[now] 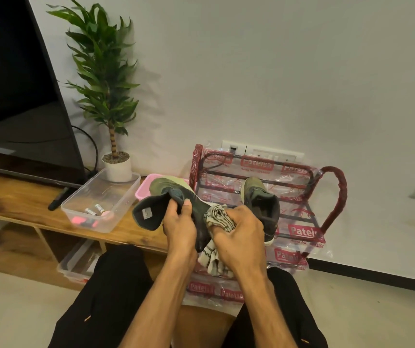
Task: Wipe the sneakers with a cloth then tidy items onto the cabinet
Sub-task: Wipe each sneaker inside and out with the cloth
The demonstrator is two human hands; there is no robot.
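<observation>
**Sneaker gets a wipe in front of the shoe rack**

You sit facing the red shoe rack, still in its printed plastic wrap, and hold one dark green sneaker up in front of the rack's left end. Your left hand grips the shoe at the collar, thumb laid over the tongue. The shoe's opening is turned away from the rack and its toe points towards the wall. Your right hand is bunched round a striped cream cloth and presses it against the side of the shoe. A tail of cloth hangs down in front of the rack's lower bars. The second sneaker stands on the rack's upper bars, toe to the wall. A low wooden cabinet runs to the left of the rack. On it, nearest the rack, sits a pink basket, half hidden by the held shoe. Farther from the rack are a clear plastic tub holding a few small items, a potted plant, and a dark television.
</observation>
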